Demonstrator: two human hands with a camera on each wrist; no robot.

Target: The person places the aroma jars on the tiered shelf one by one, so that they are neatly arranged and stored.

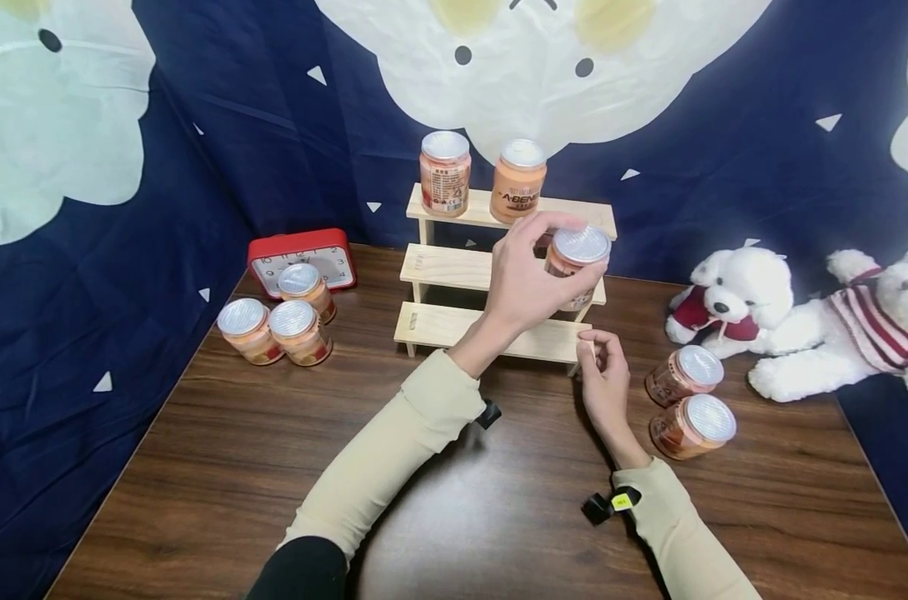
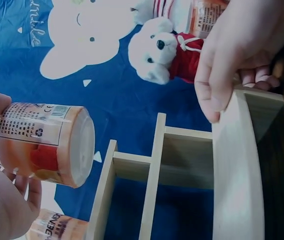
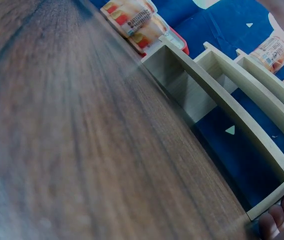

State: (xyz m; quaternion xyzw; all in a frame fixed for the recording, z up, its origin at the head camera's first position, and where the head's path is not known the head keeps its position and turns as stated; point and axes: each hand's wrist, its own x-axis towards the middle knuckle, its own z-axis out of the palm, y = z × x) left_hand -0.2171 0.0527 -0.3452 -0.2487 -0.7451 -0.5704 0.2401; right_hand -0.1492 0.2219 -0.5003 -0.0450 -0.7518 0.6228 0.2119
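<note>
Head view: my left hand (image 1: pixel 524 279) grips a jar (image 1: pixel 583 247) between thumb and fingers, contents unclear; my right hand (image 1: pixel 605 385) pinches the stand (image 1: pixel 454 326).

Head view downward; wrist views close, sharing shelf (image 2: pixel 234 165).

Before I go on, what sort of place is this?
Likely a staged tabletop setup: a tiered wooden stand with two jars on its top shelf, white plush toys to its right, and patterned cloth behind.

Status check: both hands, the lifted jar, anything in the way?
Left hand holds jar aloft. Right hand grips right end of bottom step. Possible obstacles: two jars on top step.
</note>
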